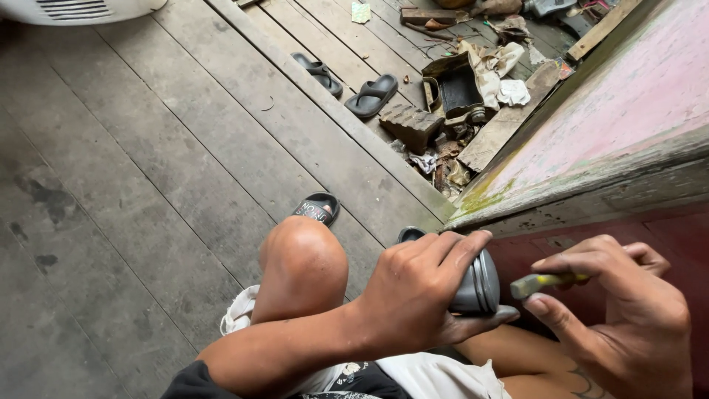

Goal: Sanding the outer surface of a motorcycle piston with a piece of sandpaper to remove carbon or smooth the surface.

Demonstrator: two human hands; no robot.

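Note:
My left hand [425, 284] is wrapped around a grey metal cylinder with ring grooves [478, 284], held on its side above my lap. My right hand [628, 314] grips a small tool with a yellow-green handle and a flat grey tip [533, 284]. The tip points left and sits just beside the cylinder's end. My bare knee [303, 258] rises to the left of the hands.
Worn wooden floorboards [148, 185] spread to the left. A black sandal [317, 207] lies by my knee, and a pair of dark flip-flops [347, 83] lies farther off. A pink painted wooden edge [613, 118] runs at right, with scrap wood, rags and a dark box [458, 92] behind.

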